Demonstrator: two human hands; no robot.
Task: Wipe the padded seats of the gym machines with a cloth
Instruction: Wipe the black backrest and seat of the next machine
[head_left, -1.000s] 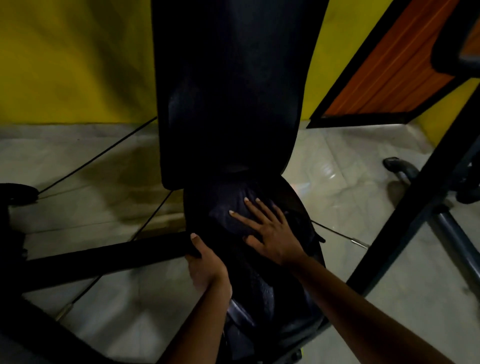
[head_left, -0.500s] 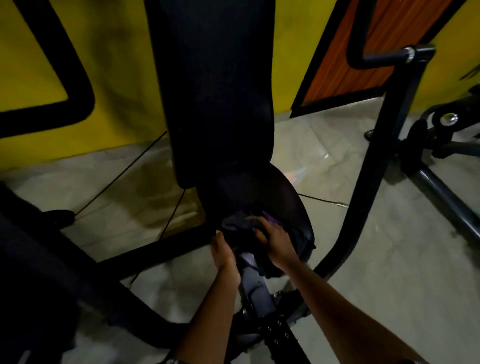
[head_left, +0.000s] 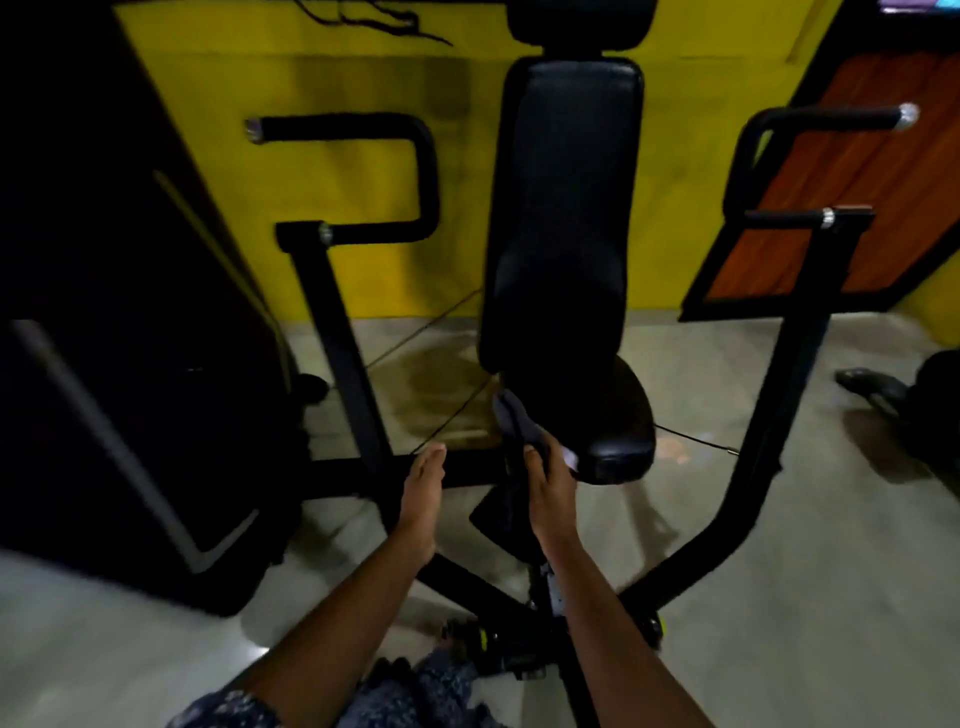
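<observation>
the padded seat (head_left: 615, 421) is black and glossy, rounded at the front, sitting low on the machine below a tall black back pad (head_left: 563, 208) that stands nearly upright. a dark grey cloth (head_left: 514, 415) is bunched at the seat's left edge, one end raised against the bottom of the back pad, the rest trailing down off the seat's front.

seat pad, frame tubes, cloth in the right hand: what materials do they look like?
Seat pad: black vinyl or leather-like cover, glossy highlights, probably foam beneath.
Frame tubes: likely steel, matte black paint; silvery end caps.
Cloth: soft dark grey fabric, limp folds, gripped by the right hand. Weave too blurred to tell.
</observation>
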